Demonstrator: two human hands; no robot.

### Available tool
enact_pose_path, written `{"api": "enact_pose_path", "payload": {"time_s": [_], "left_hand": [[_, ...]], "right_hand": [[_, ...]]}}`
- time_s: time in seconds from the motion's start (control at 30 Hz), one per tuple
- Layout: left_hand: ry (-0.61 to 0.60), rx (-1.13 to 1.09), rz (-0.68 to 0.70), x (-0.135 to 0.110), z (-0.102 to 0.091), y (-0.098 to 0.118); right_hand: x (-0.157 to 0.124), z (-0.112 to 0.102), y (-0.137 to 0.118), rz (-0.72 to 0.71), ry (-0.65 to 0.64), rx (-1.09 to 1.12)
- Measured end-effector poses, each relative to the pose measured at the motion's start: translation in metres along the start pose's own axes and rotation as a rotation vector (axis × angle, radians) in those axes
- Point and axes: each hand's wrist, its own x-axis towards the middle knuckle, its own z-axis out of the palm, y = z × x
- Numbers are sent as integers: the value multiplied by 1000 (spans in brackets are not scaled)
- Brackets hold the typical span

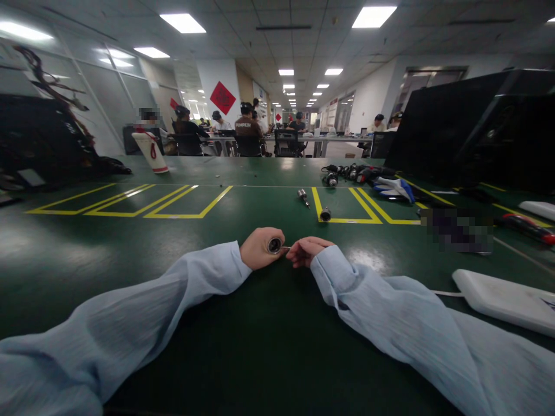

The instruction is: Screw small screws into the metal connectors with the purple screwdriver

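Above the middle of the green table, my left hand (260, 248) is wrapped round a cylindrical metal part that looks like a round connector (274, 245), its open end facing me. Close on the right, my right hand (307, 252) has its fingers pinched on a thin metal rod (286, 248) that reaches to the side of that part. The rod's other end is hidden in the fingers, so its kind does not show. Beyond the hands lie a second round metal part (325, 215) and a metal piece with a narrow shaft (303, 197).
Yellow tape (173, 216) marks boxes on the green table (251, 202). Dark cabled parts (347, 172) and a blue-white glove (393, 189) lie at the back right. A white flat case (507, 300), a red-black tool (529, 227) and a white cup (151, 151) stand or lie around. People sit farther back.
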Motion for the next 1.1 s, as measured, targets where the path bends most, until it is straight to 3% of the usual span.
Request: {"api": "enact_pose_path", "payload": {"time_s": [0.2,0.43,0.57,0.67,0.83,1.1], "left_hand": [[123,26,-28,-1,-2,2],[116,80,32,-2,0,0],[59,130,89,-2,0,1],[50,48,107,-2,0,2],[82,-118,37,0,0,1],[102,-107,-27,-1,0,-1]], "right_hand": [[-3,5,3,-104,6,-30],[-5,8,5,-127,36,-59],[-2,4,4,-41,-12,-13],[2,0,2,49,-96,78],[4,-1,-1,74,-157,121],[-3,3,1,-74,-45,-30]]}}
